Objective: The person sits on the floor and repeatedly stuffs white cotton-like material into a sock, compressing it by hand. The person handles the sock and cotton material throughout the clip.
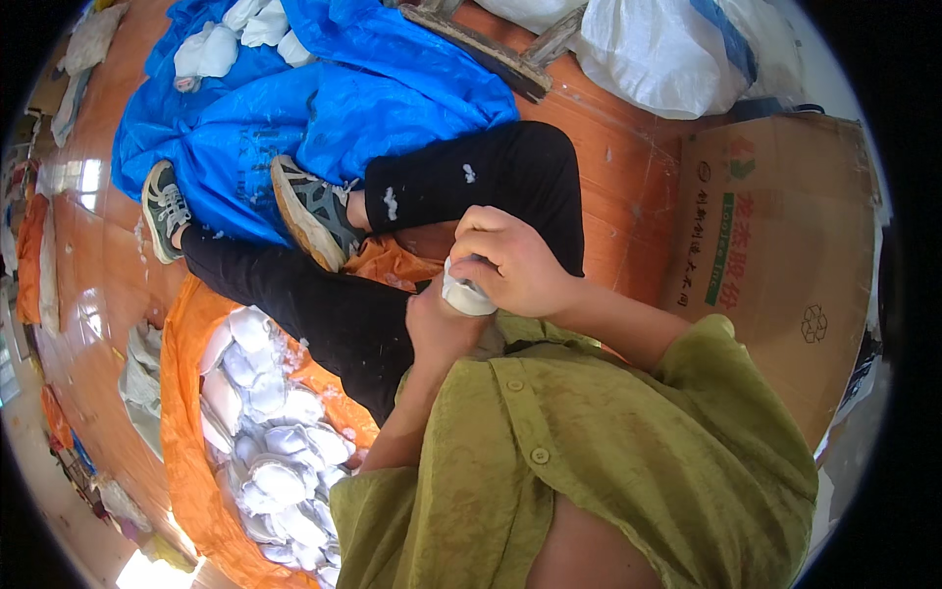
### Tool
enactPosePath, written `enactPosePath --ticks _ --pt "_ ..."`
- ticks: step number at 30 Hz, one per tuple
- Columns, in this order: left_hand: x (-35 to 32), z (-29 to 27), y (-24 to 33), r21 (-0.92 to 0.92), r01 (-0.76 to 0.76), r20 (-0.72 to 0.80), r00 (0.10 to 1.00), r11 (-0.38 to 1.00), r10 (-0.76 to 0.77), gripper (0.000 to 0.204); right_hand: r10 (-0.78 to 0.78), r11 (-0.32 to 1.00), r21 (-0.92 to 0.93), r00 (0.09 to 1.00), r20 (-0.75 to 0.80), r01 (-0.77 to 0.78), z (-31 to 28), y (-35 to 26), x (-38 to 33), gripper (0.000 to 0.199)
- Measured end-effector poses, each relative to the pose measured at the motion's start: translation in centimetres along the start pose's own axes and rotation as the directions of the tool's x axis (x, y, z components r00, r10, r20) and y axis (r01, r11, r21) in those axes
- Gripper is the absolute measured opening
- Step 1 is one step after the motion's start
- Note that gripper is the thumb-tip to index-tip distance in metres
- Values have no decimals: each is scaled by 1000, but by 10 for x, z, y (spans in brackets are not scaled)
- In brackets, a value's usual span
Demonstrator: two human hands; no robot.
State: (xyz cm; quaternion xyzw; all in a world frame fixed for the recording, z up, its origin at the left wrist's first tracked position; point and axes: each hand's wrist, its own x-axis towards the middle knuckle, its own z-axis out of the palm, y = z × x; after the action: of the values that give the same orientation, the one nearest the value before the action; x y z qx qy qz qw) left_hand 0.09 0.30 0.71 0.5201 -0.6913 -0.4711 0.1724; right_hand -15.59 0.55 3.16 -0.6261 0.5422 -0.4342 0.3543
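Both of my hands are close together in front of my shirt, at a small white pad [467, 298] that looks soft and rolled or cupped. My left hand [444, 322] is closed round it from below, its fingers mostly hidden. With bent fingers, my right hand [517, 263] grips the pad's upper edge, the thumb pressed toward its middle. Beside my left leg, an orange woven bag [183, 393] lies spread wide. Many thin, curved white and pale lilac pads [278, 483] are heaped in it.
A blue plastic sheet or bag [211, 128] lies past my feet, with several white bundles [208, 51] on it. At the right stands a large cardboard box [775, 265]. White sacks [653, 59] and a wooden stool [481, 47] are at the far side.
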Motion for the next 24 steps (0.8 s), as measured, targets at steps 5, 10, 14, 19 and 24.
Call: enactPosePath --ticks 5,10,14,19,24 --pt "2 -8 33 -398 82 138 990 914 -29 71 188 925 355 976 -112 -138 6 -1 0 6" --pt "16 -29 20 -400 -3 310 941 916 138 81 -18 931 362 998 -67 41 2 -14 -1 10" --pt "10 -25 33 -323 60 279 960 944 34 68 134 887 460 974 -185 -34 3 -14 4 11" --pt "6 -2 31 -184 8 34 999 983 -2 59 588 332 887 806 71 -320 7 15 -1 18" --pt "9 -2 27 -61 -5 -122 992 998 -2 59 512 706 535 856 66 -463 -10 11 5 20"
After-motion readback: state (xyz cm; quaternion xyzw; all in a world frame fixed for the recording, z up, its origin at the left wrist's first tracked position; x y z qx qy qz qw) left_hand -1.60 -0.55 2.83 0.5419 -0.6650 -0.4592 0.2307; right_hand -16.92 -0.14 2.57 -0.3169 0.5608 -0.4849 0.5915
